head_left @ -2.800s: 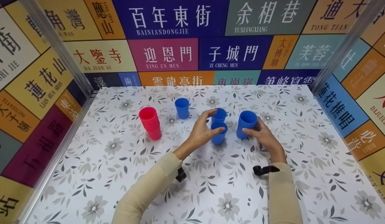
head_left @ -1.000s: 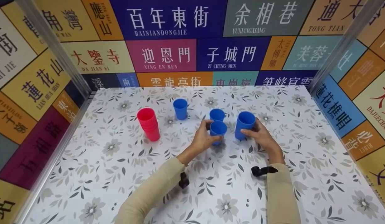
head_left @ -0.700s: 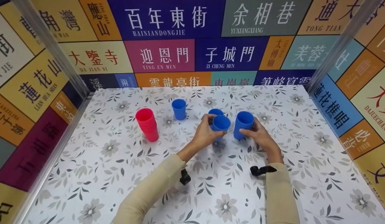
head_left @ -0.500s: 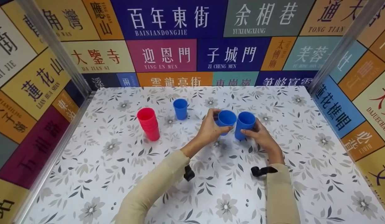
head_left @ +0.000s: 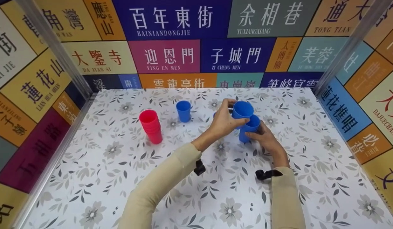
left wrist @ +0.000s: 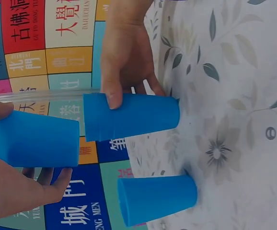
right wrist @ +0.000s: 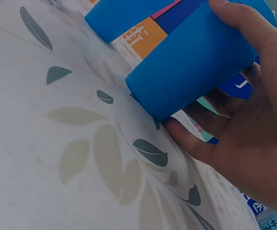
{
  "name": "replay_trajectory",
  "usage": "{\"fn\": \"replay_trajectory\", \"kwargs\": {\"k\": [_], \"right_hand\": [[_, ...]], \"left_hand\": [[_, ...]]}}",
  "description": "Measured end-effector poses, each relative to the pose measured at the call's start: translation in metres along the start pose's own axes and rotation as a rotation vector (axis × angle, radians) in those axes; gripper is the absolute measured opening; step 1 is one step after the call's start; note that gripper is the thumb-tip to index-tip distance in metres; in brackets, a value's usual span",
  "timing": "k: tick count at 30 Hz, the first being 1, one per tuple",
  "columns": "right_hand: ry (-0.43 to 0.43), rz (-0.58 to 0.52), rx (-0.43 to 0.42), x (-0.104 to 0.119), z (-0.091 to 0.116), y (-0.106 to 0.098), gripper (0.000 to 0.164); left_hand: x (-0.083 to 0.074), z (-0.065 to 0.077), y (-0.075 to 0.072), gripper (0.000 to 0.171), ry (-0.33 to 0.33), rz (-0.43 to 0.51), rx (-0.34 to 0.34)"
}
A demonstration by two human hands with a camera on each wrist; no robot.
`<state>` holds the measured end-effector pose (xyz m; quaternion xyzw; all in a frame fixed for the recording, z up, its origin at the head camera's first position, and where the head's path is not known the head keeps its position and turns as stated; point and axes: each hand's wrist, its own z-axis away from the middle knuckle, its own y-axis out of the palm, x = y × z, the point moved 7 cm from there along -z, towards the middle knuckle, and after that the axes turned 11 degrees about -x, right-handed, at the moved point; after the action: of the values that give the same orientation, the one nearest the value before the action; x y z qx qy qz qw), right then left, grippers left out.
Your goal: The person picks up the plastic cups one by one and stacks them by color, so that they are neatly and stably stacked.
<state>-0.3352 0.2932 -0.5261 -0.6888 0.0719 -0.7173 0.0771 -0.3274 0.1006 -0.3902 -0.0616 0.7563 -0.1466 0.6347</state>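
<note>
Head view: A person's left hand (head_left: 224, 121), fingers and thumb pinching a blue cup (head_left: 243, 110), holds it just above stacked blue cups (head_left: 249, 128) that the right hand (head_left: 268, 138) grips upright on a floral-patterned tabletop (head_left: 171, 197); beyond stand a lone blue cup (head_left: 183, 112) and nested red cups (head_left: 151, 128).

The cup (head_left: 242, 109) and stack (left wrist: 145, 114) I'm gripping look like smooth plastic, same for the red cups (head_left: 153, 128); my sleeves (head_left: 164, 178) matt cloth, table (head_left: 183, 197) smooth.
</note>
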Motion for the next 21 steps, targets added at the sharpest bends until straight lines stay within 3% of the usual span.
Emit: {"fn": "replay_trajectory", "kwargs": {"k": [8, 12, 21], "right_hand": [[0.006, 0.034, -0.006, 0.0, 0.0, -0.001, 0.091], [-0.007, 0.019, -0.002, 0.001, 0.0, -0.001, 0.088], [0.017, 0.011, -0.005, 0.0, 0.001, -0.002, 0.089]], "left_hand": [[-0.02, -0.019, 0.004, 0.074, 0.011, 0.03, -0.075], [-0.027, -0.026, 0.006, 0.074, 0.006, 0.024, -0.075], [-0.021, -0.038, 0.014, 0.074, -0.011, -0.007, -0.082]]}}
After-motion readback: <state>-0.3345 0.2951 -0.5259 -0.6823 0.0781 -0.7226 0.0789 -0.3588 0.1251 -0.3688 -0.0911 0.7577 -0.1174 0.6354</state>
